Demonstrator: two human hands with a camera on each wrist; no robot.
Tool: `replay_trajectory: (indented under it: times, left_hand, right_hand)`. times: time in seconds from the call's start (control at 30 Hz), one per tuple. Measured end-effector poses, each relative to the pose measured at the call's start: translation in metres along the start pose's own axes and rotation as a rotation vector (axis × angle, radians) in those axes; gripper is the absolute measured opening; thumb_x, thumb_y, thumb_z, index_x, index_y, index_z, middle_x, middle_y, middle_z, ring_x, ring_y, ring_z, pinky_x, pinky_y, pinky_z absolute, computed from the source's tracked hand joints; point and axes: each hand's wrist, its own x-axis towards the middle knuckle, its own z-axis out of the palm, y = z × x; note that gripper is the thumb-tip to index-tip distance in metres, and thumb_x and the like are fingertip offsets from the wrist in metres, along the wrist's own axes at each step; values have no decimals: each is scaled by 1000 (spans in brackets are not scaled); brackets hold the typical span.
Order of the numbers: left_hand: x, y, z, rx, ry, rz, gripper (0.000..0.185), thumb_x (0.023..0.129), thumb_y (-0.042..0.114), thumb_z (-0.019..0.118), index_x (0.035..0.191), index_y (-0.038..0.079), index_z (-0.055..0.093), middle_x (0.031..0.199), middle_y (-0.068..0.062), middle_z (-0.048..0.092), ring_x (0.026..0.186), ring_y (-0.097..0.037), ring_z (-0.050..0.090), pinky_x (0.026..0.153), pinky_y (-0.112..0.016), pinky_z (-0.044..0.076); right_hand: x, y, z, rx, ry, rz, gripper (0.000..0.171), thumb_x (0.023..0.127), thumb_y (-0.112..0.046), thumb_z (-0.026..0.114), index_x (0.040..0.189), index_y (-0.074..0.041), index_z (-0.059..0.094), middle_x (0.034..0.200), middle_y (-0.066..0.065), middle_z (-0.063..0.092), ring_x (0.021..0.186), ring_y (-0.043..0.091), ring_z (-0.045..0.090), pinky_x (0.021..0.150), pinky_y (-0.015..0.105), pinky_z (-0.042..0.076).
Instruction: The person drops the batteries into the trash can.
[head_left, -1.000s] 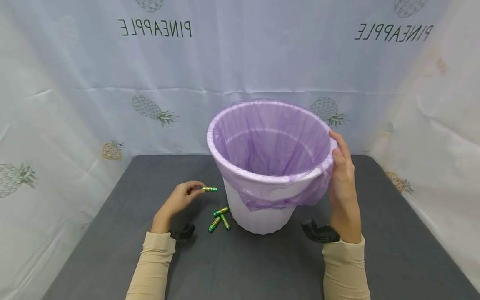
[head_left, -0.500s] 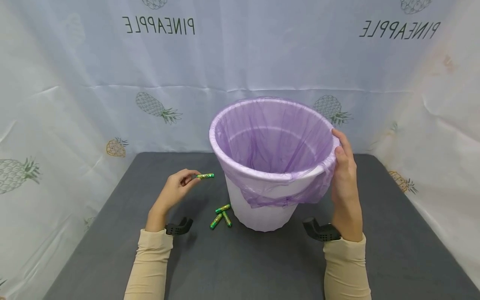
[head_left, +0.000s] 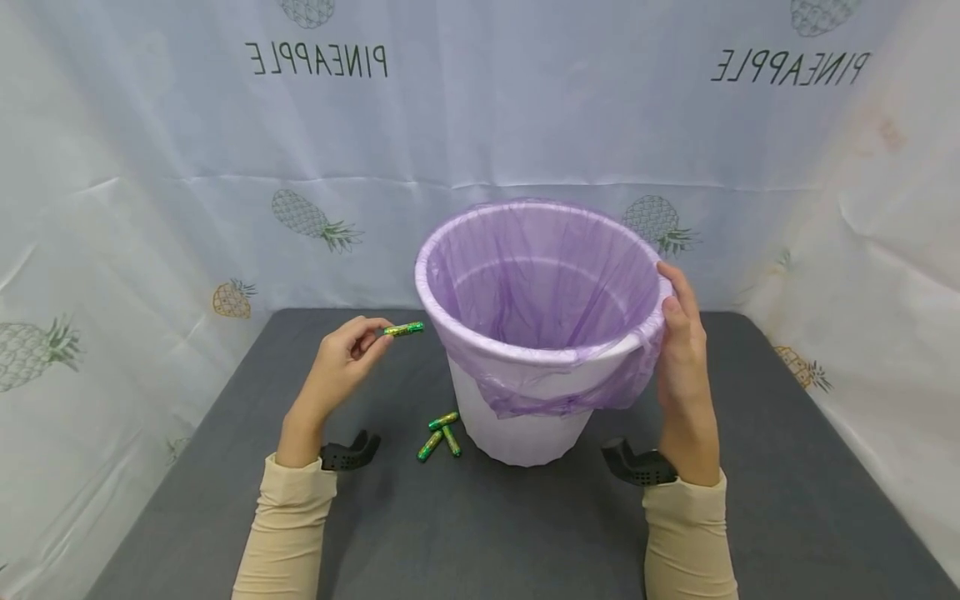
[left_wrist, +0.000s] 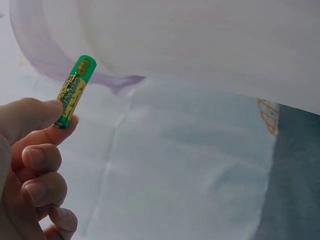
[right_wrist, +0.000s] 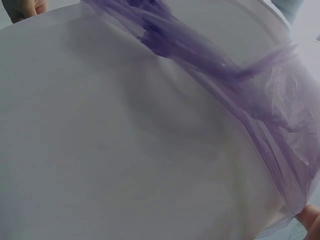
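Observation:
Between thumb and index finger, my left hand (head_left: 341,362) pinches a green and yellow battery (head_left: 404,329), held in the air just left of the trash can's rim. Its printed label faces the camera in the left wrist view, where the battery (left_wrist: 75,92) is tilted. My right hand (head_left: 684,358) holds the right side of the rim of the white trash can (head_left: 517,421), over a purple trash bag (head_left: 555,308) that lines it and folds over its edge. Three more green batteries (head_left: 442,433) lie together on the table at the can's left foot.
The dark grey tabletop (head_left: 480,533) lies under everything. A white curtain (head_left: 465,108) with pineapple prints hangs behind and at both sides. Black wrist mounts (head_left: 351,452) sit on both forearms.
My left hand has risen and shifted slightly left, carrying the pinched battery up from low beside the can to near rim height. The right hand stays at the rim.

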Motion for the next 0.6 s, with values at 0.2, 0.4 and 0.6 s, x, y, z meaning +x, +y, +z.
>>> replay_trajectory:
  times: [0.2, 0.4, 0.6]
  left_hand:
    - [8, 13, -10, 2, 39, 68, 15, 86, -5, 65, 98, 3, 69, 69, 2, 38, 61, -8, 32, 57, -19, 28]
    - [15, 21, -16, 5, 48, 103, 18, 85, -8, 65, 99, 2, 69, 70, 2, 38, 61, -9, 32, 57, -19, 27]
    - [21, 27, -22, 26, 57, 110, 18, 85, -8, 64, 99, 1, 69, 70, 3, 38, 61, -2, 30, 57, -19, 27]
  right_hand:
    - [0, -2, 0, 0, -36, 1, 40, 98, -30, 51, 136, -18, 51, 113, -1, 57, 93, 9, 55, 79, 19, 47]
    - [0, -2, 1, -4, -29, -7, 40, 98, -29, 50, 136, -18, 51, 112, -1, 57, 93, 9, 54, 80, 19, 46]
    - [0, -2, -1, -5, -37, -11, 40, 98, -29, 49, 137, -18, 49, 113, -1, 57, 95, 9, 54, 81, 19, 46]
